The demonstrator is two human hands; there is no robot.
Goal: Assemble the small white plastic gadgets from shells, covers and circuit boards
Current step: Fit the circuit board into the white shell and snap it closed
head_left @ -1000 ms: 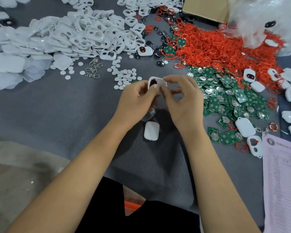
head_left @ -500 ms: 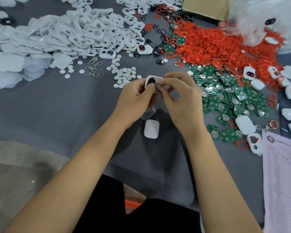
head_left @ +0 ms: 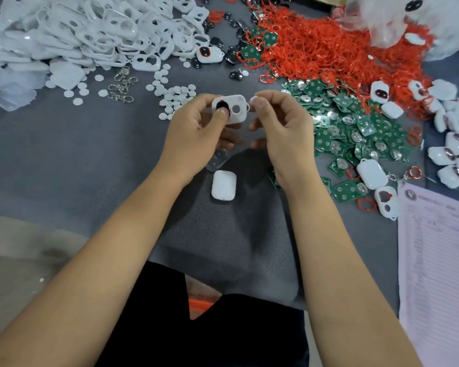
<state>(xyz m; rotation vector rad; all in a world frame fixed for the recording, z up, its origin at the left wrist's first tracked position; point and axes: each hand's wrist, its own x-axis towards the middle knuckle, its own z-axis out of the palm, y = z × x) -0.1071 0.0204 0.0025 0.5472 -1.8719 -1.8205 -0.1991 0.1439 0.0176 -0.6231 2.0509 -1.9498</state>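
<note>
Left hand [head_left: 194, 128] grips white front cover [head_left: 231, 109] at frame centre, thumb pressed on its black button, long axis running left-right. Right hand [head_left: 281, 125] just beside it, pinching small white disc [head_left: 255, 99] at fingertips. Cover's empty round hole faces the disc side. White back shell [head_left: 223, 185] lies on tabletop [head_left: 90, 160] below hands.

Left hand [head_left: 194, 128] fingers curled, thumb pressing forward, right hand [head_left: 281, 123] just beside, fingertips pinched, forearms converging
</note>
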